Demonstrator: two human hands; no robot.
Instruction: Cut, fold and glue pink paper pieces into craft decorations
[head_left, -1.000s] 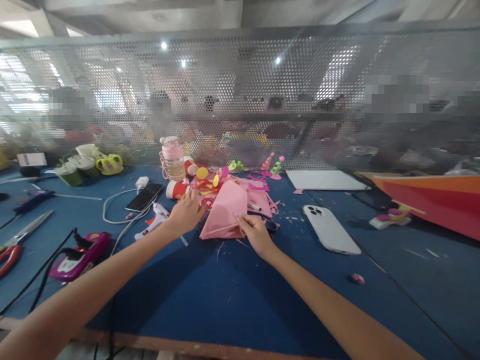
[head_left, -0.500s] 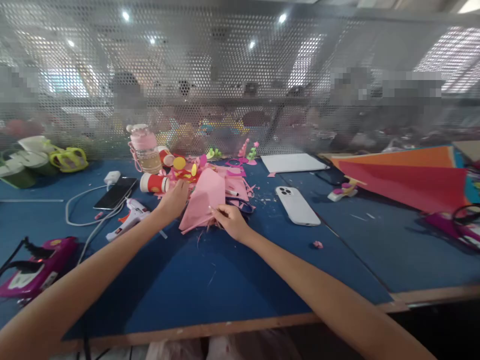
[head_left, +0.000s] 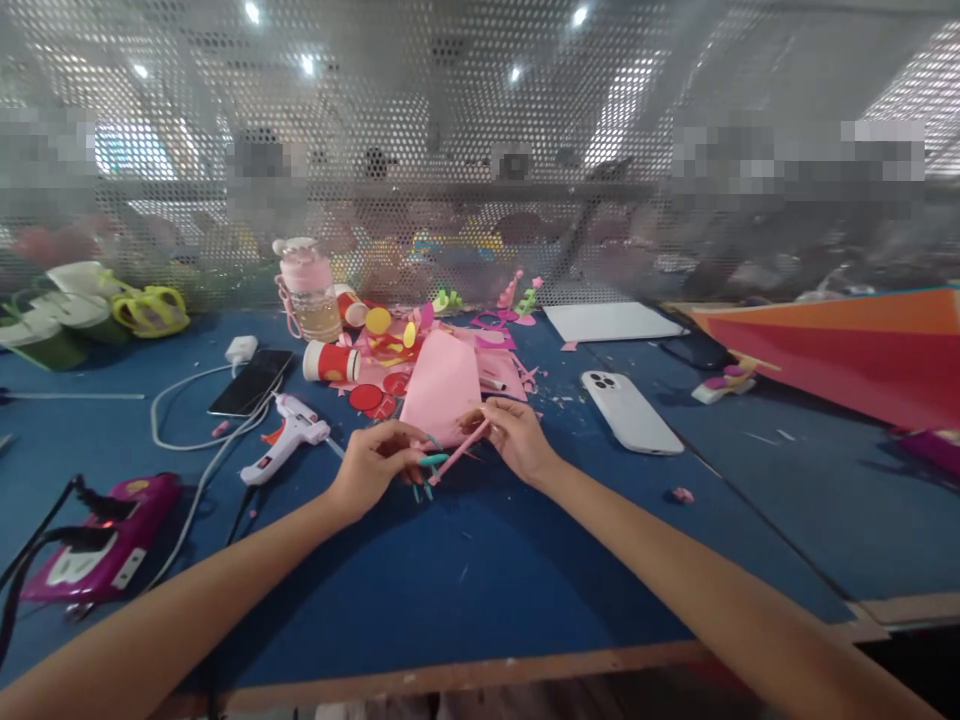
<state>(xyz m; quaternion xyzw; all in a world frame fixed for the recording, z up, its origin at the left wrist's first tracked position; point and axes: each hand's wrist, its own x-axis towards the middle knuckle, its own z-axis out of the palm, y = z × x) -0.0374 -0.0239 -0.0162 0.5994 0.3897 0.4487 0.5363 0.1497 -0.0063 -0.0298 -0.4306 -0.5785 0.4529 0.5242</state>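
Note:
My right hand (head_left: 517,440) pinches the upper end of a narrow pink paper strip (head_left: 463,448). The strip slants down to the left, and my left hand (head_left: 382,462) has its fingers closed at the lower end. Slim teal tips show at my left fingertips; whether they are nails or a small tool I cannot tell. Just behind the hands lies a large pink sheet (head_left: 444,375) on a heap of pink scraps. Red paper discs (head_left: 366,398) lie to its left.
At left are a white glue gun (head_left: 289,440), a black phone (head_left: 251,382) with a cable and a purple power strip (head_left: 112,535). A red paper cup (head_left: 330,362) and a bottle (head_left: 309,295) stand behind. A white phone (head_left: 630,412) and coloured sheets (head_left: 840,360) are at right.
Both hands have come away from the pink sheet toward me and closer together. A pink strip now shows between them. Red discs have come into view, and the camera view has shifted slightly left.

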